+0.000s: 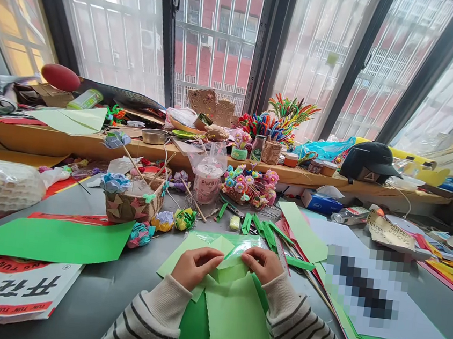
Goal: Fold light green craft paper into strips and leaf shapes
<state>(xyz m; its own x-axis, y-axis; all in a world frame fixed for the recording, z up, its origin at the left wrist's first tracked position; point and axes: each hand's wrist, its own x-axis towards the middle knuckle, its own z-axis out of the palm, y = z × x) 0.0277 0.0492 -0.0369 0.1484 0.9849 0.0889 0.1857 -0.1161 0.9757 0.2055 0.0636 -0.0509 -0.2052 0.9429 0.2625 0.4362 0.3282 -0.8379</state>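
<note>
A: Where's that small light-green paper (232, 272)?

B: Centre of the dial, right between the hands! Left hand (195, 267) at nine o'clock, thumb and forefinger pinching its edge; right hand (264, 264) between two and three, fingertips nipping the other side!

A: And around it?

B: Long pale sheet (240, 322) at six, lying over a darker sheet (194, 330); flower basket (131, 209) at ten; tissue box (320, 202) between one and two!

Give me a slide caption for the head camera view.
Left hand and right hand pinch light green paper at a cluttered table.
</note>
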